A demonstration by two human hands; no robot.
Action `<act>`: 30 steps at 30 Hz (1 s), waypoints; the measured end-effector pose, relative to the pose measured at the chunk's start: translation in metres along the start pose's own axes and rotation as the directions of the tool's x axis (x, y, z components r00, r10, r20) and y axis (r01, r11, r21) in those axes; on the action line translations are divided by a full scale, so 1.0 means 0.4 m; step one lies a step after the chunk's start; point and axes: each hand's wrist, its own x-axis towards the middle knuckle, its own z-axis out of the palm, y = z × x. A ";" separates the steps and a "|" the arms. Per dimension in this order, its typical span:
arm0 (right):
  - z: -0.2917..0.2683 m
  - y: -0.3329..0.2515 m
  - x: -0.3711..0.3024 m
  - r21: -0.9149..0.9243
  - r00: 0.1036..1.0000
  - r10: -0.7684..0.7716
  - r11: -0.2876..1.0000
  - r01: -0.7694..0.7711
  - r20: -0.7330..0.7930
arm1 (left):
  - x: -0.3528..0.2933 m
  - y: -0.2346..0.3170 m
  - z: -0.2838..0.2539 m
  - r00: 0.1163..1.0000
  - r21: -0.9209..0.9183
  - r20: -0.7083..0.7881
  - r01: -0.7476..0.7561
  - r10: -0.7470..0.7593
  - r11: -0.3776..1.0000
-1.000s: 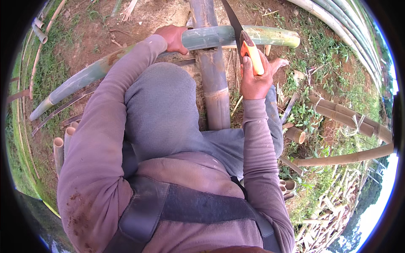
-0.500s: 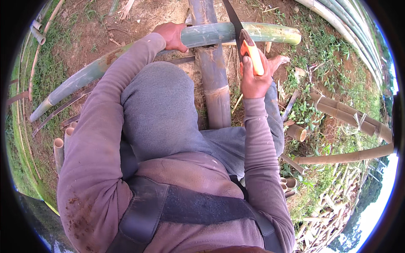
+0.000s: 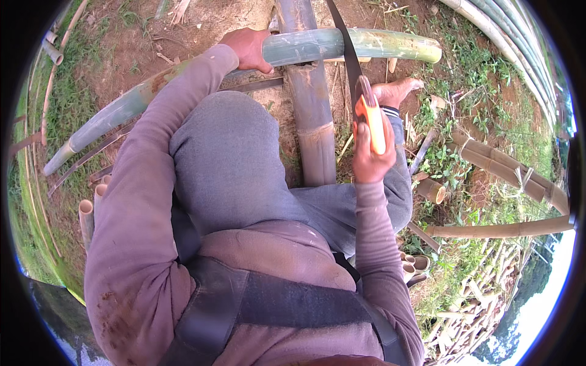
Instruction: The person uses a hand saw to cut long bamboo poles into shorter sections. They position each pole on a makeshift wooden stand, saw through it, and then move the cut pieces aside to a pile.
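Observation:
A long green bamboo pole lies crosswise over a thick brown bamboo post. My left hand is closed round the green pole, just left of where it crosses the post. In my right hand is the orange-and-brown handle of a hand saw, with my fingers wrapped round it. The saw's dark blade lies across the green pole, to the right of the post. Whether its teeth have cut into the pole cannot be made out.
My bare foot rests near the saw handle. Tied brown bamboo lengths and a short cut piece lie at the right. Long green poles are at the far right, cut tubes at the left, a scrap pile at the lower right.
My right hand has drawn the saw back toward my body, its handle now lower in view. My left hand stays on the pole, whose right end has shifted very slightly.

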 end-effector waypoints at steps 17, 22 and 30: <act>-0.019 -0.016 0.017 0.051 0.989 0.108 0.992 -0.113 0.102 | 0.005 -0.009 -0.023 1.000 -0.019 -0.008 0.000 -0.001 1.000; 0.089 -0.010 0.178 0.026 0.996 -0.017 1.000 0.015 0.090 | 0.006 -0.033 -0.012 1.000 -0.034 0.022 0.011 -0.010 0.999; -0.254 -0.056 -0.220 0.008 0.959 0.256 0.966 -0.259 0.121 | -0.003 -0.029 -0.016 0.999 -0.041 0.026 0.023 -0.022 0.999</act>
